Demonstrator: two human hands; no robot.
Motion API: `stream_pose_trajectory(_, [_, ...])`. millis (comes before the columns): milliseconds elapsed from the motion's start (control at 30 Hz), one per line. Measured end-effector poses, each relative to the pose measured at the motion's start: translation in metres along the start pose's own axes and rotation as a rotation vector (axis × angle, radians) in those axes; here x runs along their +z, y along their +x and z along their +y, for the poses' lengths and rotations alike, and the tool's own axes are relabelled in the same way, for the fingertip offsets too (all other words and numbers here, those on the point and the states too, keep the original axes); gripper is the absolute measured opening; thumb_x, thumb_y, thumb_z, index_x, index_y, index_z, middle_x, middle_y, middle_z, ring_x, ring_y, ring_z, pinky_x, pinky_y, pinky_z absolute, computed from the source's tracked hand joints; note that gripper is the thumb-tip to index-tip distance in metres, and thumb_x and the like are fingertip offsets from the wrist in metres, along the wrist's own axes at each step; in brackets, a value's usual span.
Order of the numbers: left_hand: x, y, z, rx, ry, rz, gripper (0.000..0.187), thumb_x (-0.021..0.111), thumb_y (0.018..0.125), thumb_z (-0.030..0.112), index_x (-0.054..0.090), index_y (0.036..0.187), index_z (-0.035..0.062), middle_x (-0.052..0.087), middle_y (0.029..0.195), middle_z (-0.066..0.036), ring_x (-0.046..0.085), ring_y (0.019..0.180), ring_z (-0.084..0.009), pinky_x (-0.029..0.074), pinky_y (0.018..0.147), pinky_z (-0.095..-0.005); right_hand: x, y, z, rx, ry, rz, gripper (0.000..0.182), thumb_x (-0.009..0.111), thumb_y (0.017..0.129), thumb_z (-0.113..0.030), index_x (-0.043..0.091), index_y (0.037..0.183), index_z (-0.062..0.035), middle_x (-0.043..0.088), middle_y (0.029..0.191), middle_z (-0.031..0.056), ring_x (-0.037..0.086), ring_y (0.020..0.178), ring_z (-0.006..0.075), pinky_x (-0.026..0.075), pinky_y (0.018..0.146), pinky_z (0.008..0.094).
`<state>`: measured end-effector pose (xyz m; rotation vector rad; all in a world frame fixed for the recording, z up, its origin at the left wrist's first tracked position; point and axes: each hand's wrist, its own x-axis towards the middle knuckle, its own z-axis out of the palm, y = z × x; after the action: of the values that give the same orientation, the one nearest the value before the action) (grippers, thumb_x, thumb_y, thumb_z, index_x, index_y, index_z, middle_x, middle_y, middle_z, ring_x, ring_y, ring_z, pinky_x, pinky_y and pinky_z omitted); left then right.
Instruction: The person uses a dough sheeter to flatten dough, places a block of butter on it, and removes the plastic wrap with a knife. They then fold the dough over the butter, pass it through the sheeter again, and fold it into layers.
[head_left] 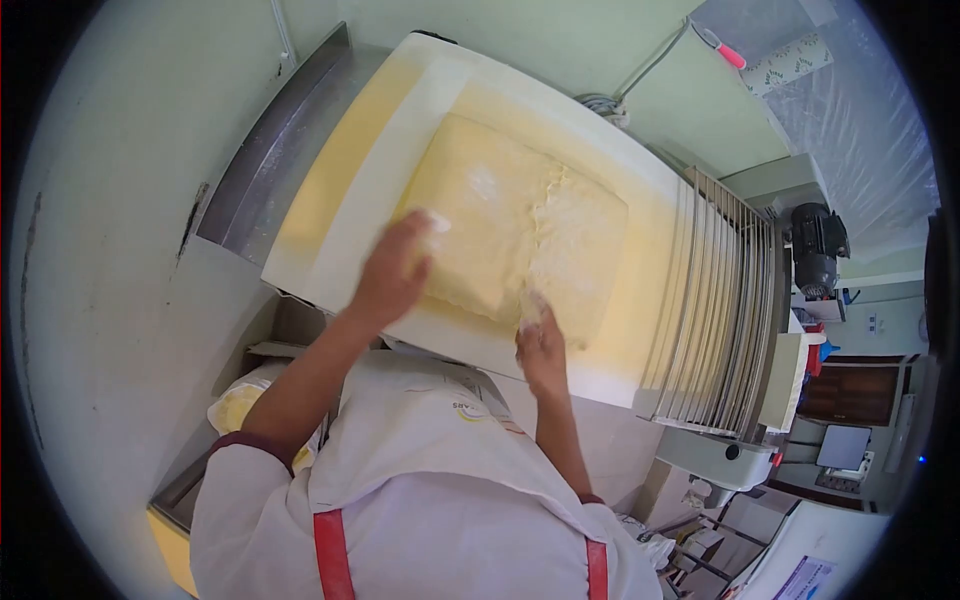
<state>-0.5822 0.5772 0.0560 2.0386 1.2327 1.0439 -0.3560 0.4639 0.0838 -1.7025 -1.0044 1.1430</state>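
Note:
A thick folded slab of pale yellow dough (pixel 470 215) lies on the white belt (pixel 345 215) of a dough sheeter, dusted with flour. Across it runs a ragged seam (pixel 541 225) where two folded edges meet. At the near end of that seam, my right hand (pixel 542 350) has its fingers closed on the dough's edge. My left hand (pixel 393 275) is over the slab's left edge, slightly blurred, its thumb apart from the fingers and white on the fingertips.
A metal wire guard (pixel 715 310) stands across the belt on the right, with a black motor (pixel 818 250) beyond it. A metal tray end (pixel 275 140) borders the belt's left. On the back wall hangs a coiled cable (pixel 603 104).

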Motion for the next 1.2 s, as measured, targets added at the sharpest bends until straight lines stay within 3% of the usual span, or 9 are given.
stream_pose_trajectory(167, [0.059, 0.044, -0.021, 0.204, 0.228, -0.358, 0.069, 0.05, 0.093, 0.038, 0.024, 0.147, 0.0029, 0.023, 0.154, -0.017, 0.017, 0.145, -0.029, 0.014, 0.115, -0.0508, -0.114, -0.017, 0.011, 0.038, 0.046, 0.11, 0.058, 0.047, 0.095, -0.054, 0.055, 0.122, -0.0019, 0.029, 0.062, -0.0099, 0.027, 0.05, 0.0016, 0.023, 0.043, 0.0191])
stream_pose_trajectory(267, [0.076, 0.126, -0.053, 0.136, 0.597, -0.308, 0.066, 0.046, 0.096, 0.037, 0.024, 0.148, 0.0041, 0.023, 0.155, -0.013, 0.018, 0.145, -0.0263, 0.014, 0.116, -0.0502, -0.258, -0.061, 0.056, -0.099, 0.105, 0.824, 0.023, 0.054, 0.093, -0.026, 0.058, 0.1, -0.0044, 0.056, 0.085, 0.0025, 0.054, 0.076, 0.012, 0.046, 0.067, 0.0262])
stream_pose_trajectory(467, [0.092, 0.2, -0.064, -0.055, 0.705, -0.298, 0.062, 0.035, 0.1, 0.04, 0.02, 0.15, 0.0064, 0.02, 0.156, -0.014, 0.017, 0.145, -0.0295, 0.017, 0.115, -0.0496, -0.402, -0.121, 0.089, -0.657, -0.09, 1.886, 0.026, 0.049, 0.095, -0.023, 0.061, 0.104, -0.002, 0.065, 0.093, 0.0063, 0.063, 0.09, 0.0194, 0.048, 0.08, 0.0297])
stream_pose_trajectory(533, [0.085, 0.185, -0.056, -0.011, 0.678, -0.283, 0.062, 0.037, 0.099, 0.039, 0.021, 0.149, 0.0062, 0.02, 0.155, -0.016, 0.017, 0.144, -0.031, 0.017, 0.115, -0.049, -0.357, -0.053, 0.111, -0.348, 0.096, 1.762, 0.035, 0.045, 0.098, -0.027, 0.063, 0.106, 0.0017, 0.066, 0.101, 0.0133, 0.062, 0.098, 0.0255, 0.045, 0.089, 0.0358])
stream_pose_trajectory(633, [0.064, 0.127, -0.047, 0.026, 0.578, -0.251, 0.062, 0.044, 0.098, 0.035, 0.024, 0.147, 0.0044, 0.023, 0.152, -0.021, 0.021, 0.142, -0.0326, 0.02, 0.114, -0.0458, -0.268, -0.01, 0.059, 0.206, -0.465, 0.778, 0.047, 0.036, 0.102, -0.03, 0.065, 0.108, 0.006, 0.067, 0.109, 0.019, 0.062, 0.104, 0.0282, 0.042, 0.098, 0.0379])
stream_pose_trajectory(800, [0.046, 0.149, -0.079, -0.542, 0.029, -0.109, 0.07, 0.06, 0.092, 0.036, 0.029, 0.142, -0.003, 0.049, 0.133, -0.024, 0.049, 0.124, -0.0303, 0.038, 0.104, -0.0388, -0.234, 0.129, 0.026, -0.265, -0.399, 0.569, 0.036, 0.048, 0.098, -0.024, 0.057, 0.122, 0.002, 0.059, 0.124, 0.0226, 0.056, 0.116, 0.0338, 0.04, 0.102, 0.0383])
stream_pose_trajectory(967, [0.04, 0.22, -0.076, -1.092, -0.454, -0.358, 0.063, 0.075, 0.08, 0.04, 0.056, 0.119, -0.0063, 0.063, 0.111, -0.016, 0.062, 0.101, -0.021, 0.051, 0.083, -0.0336, -0.174, 0.263, 0.042, 0.166, -0.144, 0.22, 0.065, 0.067, 0.086, -0.036, 0.047, 0.129, 0.0096, 0.053, 0.127, 0.0272, 0.052, 0.12, 0.0338, 0.041, 0.102, 0.0408])
stream_pose_trajectory(1100, [0.045, 0.229, -0.062, -1.087, -0.631, -0.319, 0.06, 0.077, 0.078, 0.036, 0.058, 0.117, -0.0053, 0.064, 0.111, -0.014, 0.063, 0.099, -0.0212, 0.051, 0.083, -0.034, -0.195, 0.261, -0.008, 0.503, 0.315, -0.086, 0.052, 0.072, 0.082, -0.032, 0.06, 0.113, 0.0073, 0.066, 0.104, 0.0155, 0.062, 0.102, 0.0222, 0.048, 0.09, 0.0335])
stream_pose_trajectory(1200, [0.047, 0.223, -0.055, -0.934, -0.508, -0.294, 0.059, 0.078, 0.077, 0.029, 0.056, 0.12, -0.0034, 0.064, 0.112, -0.013, 0.065, 0.096, -0.0221, 0.052, 0.084, -0.0351, -0.189, 0.254, 0.003, 0.167, 0.167, -0.076, 0.048, 0.071, 0.083, -0.028, 0.059, 0.116, 0.0045, 0.065, 0.106, 0.0141, 0.061, 0.102, 0.0207, 0.049, 0.087, 0.0319])
